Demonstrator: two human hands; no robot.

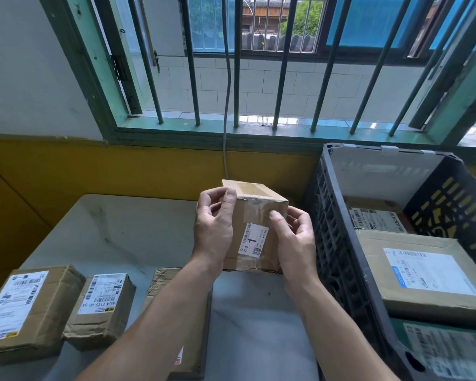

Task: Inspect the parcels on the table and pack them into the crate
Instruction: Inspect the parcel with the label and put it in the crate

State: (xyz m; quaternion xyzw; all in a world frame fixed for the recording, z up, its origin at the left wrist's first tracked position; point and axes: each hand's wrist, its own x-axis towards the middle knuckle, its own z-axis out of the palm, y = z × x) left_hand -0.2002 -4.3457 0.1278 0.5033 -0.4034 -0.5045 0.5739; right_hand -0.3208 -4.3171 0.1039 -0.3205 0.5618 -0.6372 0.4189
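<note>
Brown cardboard, creased and scuffed at the corners, forms the held parcel [259,213]; it is a squat box with glossy tape across its top and a small white barcode label on the near face. It appears to be held clear of the grey table [121,232], towards the far right, just left of the crate [330,243].

Left hand [213,232] grips the parcel's left edge, fingers curled over the upper corner; right hand [296,240] holds the right side, thumb pressed flat beside the label, fingers wrapped behind; both are closed on the parcel.

Risks, as judged:
- the hold is largely by fingertips and thumbs on smooth card and tape; a turn for inspection could let the box slip and drop to the table;
- the crate is dark rigid plastic with tall latticed walls; a low carry to the right could catch the parcel's crumpled lower edge on the rim;
- the crate already holds a large labelled box [423,279] with others far and near of it; free floor is not visible, so a hasty placement may leave the parcel tilted or perched.

Two wrinkled labelled parcels [25,306] [102,306] lie at near left; a flat parcel [173,287] lies under the left forearm.
</note>
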